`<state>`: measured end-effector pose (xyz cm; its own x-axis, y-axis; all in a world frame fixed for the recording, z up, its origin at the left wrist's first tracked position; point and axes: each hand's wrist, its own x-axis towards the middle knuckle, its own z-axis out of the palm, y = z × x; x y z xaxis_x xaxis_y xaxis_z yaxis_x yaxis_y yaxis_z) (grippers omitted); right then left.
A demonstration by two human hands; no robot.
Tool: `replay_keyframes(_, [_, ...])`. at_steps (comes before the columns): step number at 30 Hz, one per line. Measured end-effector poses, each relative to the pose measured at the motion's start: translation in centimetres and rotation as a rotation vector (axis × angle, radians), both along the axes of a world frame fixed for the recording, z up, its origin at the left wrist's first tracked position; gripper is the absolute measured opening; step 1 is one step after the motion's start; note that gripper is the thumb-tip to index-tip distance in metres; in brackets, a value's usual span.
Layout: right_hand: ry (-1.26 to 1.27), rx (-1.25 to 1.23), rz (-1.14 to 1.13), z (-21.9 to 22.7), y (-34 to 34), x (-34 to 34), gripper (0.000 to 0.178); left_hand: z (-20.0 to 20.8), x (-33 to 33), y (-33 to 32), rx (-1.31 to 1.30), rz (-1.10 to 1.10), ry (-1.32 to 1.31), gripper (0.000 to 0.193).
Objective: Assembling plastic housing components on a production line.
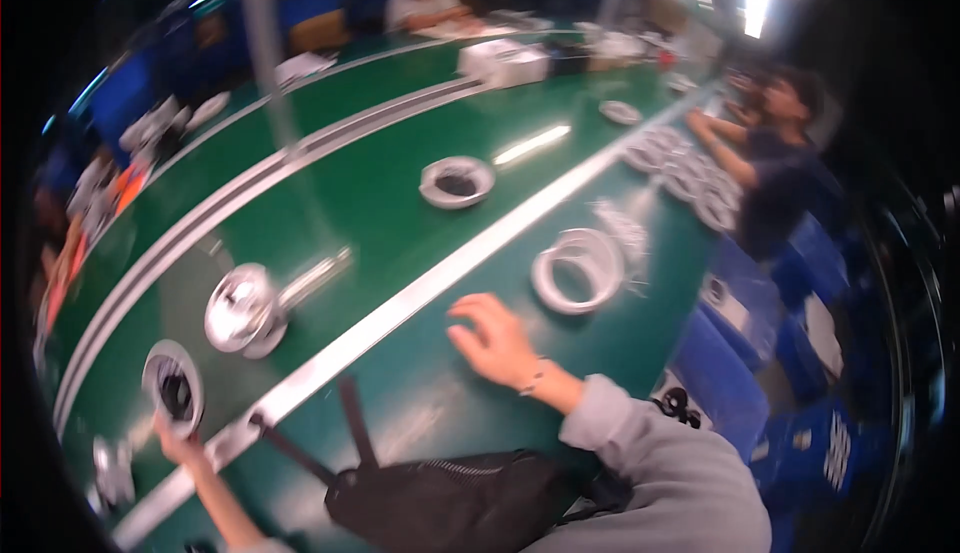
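Plausibly, the left grip (180, 445), holding the pale ring (193, 378) beyond it by one edge, risks dropping it; right grip (497, 345) empty.

Left hand (178, 443): lower left of the frame, pointing up and leftward, closed in a grip; the single fingers (161, 425) blur together.
Left forearm (225, 503): bare, slanting up and to the left from the lower edge.
Right hand (497, 343): just below the centre of the frame, empty, its fingers loosely bent, parted and aimed toward the left.
Right wrist (552, 385): nearly in line with the hand, ringed by a thin bracelet (534, 376).
Right arm (670, 473): reaching in from the lower right, its grey sleeve (605, 413) ending short of the wrist.
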<state>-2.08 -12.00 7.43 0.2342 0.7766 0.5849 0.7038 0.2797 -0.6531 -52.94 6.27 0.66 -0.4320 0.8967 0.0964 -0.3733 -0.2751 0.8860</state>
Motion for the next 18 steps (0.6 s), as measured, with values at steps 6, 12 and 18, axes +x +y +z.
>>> replay_keyframes(6, [0.484,-0.361,0.331,4.0,2.0,-4.5,0.051,5.8,17.2,-3.1,0.041,-0.196,0.107,0.026])
replay_keyframes(12, [-0.264,0.080,0.374,7.4,5.5,-13.7,0.113,8.9,21.5,-8.7,0.055,-0.267,0.370,0.022])
replay_keyframes(18, [-0.356,-0.065,0.353,6.5,5.6,-15.7,0.115,8.4,21.6,-10.1,0.053,-0.497,0.185,0.026])
